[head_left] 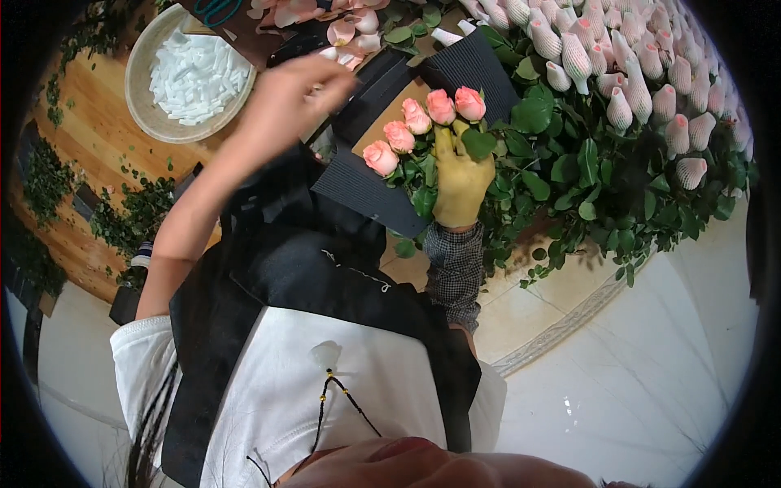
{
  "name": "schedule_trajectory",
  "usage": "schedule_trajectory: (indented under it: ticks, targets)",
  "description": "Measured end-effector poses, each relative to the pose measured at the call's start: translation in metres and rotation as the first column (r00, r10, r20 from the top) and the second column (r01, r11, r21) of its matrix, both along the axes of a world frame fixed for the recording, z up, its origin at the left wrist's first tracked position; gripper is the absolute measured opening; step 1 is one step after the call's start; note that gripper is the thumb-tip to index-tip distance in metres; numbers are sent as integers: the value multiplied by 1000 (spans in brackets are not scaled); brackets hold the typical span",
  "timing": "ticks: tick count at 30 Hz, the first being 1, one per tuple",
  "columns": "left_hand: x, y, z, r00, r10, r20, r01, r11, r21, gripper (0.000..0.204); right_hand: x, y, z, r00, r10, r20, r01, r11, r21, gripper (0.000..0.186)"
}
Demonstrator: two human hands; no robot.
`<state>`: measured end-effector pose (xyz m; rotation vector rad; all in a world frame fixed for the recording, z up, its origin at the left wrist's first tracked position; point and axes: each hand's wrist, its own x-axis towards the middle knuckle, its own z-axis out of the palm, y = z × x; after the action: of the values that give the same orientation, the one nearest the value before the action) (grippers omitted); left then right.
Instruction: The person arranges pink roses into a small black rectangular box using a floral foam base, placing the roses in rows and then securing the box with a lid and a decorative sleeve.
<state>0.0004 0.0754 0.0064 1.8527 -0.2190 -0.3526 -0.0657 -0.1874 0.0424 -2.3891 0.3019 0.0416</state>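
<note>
Pink roses (416, 116), five in a slanting row at 12 o'clock, heads upward and to the left, lie over brown board edged with dark corrugated card. Largest is the mass of netted pink blooms (639, 93) at 2 o'clock, above green foliage (533, 110) that spreads down to the roses. Next comes the corrugated card (370, 195), its ribbed flaps on either side of the row. At 10 o'clock a round bowl (140, 89) contains short white pieces. The right hand (462, 183), yellow-gloved, reaches two fingers to just below the upper-right blooms; whether they grip a stem cannot be told. The left hand (301, 85), bare and blurred at 11 o'clock, has fingers partly curled, its hold unclear. Smallest are the white pieces (199, 77) and loose pink petals (342, 32).
</note>
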Motion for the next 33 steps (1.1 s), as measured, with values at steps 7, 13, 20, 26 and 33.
schedule_trajectory:
  ticks: [7, 13, 20, 26, 33]
  targets:
    - [-10, -80, 9, 969, -72, 235, 92, 993, -77, 24, -12, -13, 1, 923, 386, 7, -309, 750, -585, 26]
    - [-10, -83, 10, 926, -118, 358, 138, 990, -30, 25, -11, -5, 5, 965, 260, 37, -209, 846, -491, 23]
    - [-4, -76, 13, 849, -247, 467, 231, 969, 93, 19, -8, -6, 7, 998, 67, -3, -66, 968, -244, 24]
    - [-7, -85, 10, 994, -41, 100, 67, 958, -278, 15, -9, -3, 12, 998, 65, 2, -62, 962, -267, 23]
    - [2, -81, 2, 925, -206, 320, 253, 961, -111, 15, -5, -1, 18, 983, 177, 37, -150, 911, -383, 21]
